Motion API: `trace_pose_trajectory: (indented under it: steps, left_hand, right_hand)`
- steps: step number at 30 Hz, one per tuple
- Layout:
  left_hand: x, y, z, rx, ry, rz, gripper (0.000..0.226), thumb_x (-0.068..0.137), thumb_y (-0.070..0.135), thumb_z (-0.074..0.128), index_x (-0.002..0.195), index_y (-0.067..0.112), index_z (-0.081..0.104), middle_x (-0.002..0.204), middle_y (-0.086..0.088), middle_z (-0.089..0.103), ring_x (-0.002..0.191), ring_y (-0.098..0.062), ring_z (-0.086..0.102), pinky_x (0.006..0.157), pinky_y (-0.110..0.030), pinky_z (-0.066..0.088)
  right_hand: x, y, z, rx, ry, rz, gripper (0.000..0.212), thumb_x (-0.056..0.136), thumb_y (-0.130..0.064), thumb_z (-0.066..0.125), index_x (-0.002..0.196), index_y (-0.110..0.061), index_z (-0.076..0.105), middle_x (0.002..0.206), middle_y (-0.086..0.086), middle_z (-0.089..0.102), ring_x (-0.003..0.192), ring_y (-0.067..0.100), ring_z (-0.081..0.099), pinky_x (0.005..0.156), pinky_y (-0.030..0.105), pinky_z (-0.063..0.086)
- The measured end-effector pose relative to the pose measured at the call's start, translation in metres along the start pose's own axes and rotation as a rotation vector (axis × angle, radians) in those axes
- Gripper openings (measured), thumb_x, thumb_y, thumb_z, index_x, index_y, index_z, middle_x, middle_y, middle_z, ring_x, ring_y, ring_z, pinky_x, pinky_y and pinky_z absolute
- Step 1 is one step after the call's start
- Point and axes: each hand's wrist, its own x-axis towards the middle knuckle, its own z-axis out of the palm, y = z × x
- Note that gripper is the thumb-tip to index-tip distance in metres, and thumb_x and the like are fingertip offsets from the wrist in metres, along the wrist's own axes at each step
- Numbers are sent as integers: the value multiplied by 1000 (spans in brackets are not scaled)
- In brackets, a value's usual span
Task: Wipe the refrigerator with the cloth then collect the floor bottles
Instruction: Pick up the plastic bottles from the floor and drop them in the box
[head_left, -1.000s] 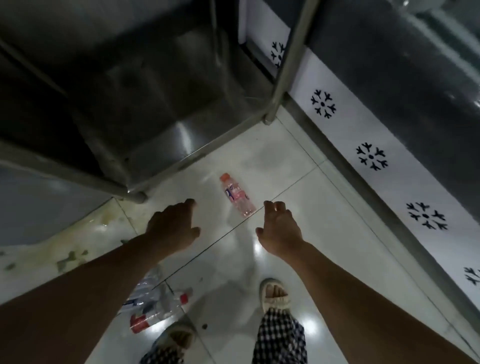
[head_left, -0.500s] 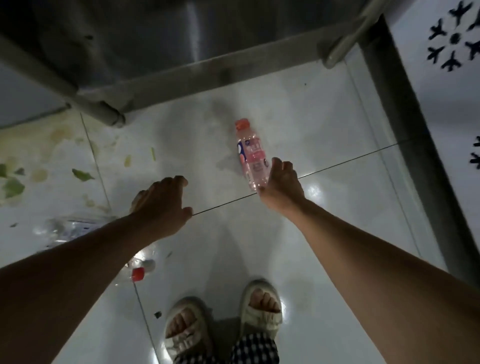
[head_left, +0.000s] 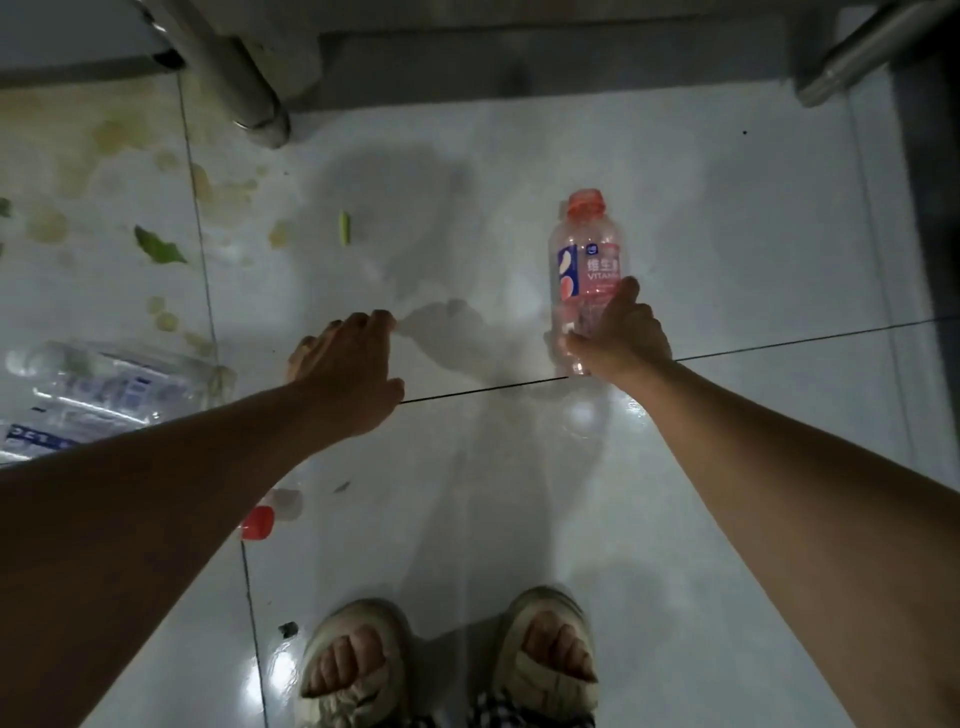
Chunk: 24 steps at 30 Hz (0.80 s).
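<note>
Around the pink bottle (head_left: 587, 275): we see bare tile to its left, right and beyond its cap; our right hand (head_left: 621, 338) grips its lower end
Far edge: metal legs (head_left: 244, 88) and a low rail close it off
Left: clear bottles (head_left: 104, 389), leaf scraps (head_left: 156, 247) and stains clutter the tile
Near: our sandalled feet (head_left: 358, 670); a red cap (head_left: 258, 522) lies under our left forearm

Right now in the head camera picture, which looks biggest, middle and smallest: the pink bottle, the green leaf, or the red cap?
1. pink bottle, clearly the largest; the right hand grips its lower end.
2. and 3. green leaf and red cap look about alike; the cap is partly hidden behind the left forearm, so no ranking.
</note>
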Motion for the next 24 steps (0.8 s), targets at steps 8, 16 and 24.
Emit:
trace_pose_trajectory:
  steps: [8, 16, 24]
  left_hand:
    - [-66, -29, -49, -186, 28, -94, 64, 86, 26, 62, 140, 13, 30, 135, -10, 48, 121, -28, 47, 99, -43, 41]
    - [-156, -100, -91, -311, 102, -233, 63, 86, 26, 63, 140, 15, 32, 136, -9, 49, 120, -26, 49, 94, -41, 43]
    - [-181, -172, -78, -355, 139, -399, 60, 83, 28, 65, 134, 15, 37, 127, -9, 55, 108, -27, 54, 85, -40, 47]
  right_hand:
    - [-85, -52, -34, -104, -52, -182, 80, 79, -41, 69, 137, -11, 24, 119, 16, 53, 104, 33, 55, 82, 41, 49]
    - [-174, -160, -59, -179, -148, -360, 86, 76, -47, 71, 139, -15, 23, 121, 12, 54, 106, 31, 55, 82, 36, 47]
    - [-210, -219, -31, -302, -195, -525, 87, 77, -47, 68, 140, -12, 20, 124, 14, 51, 108, 32, 53, 76, 33, 42]
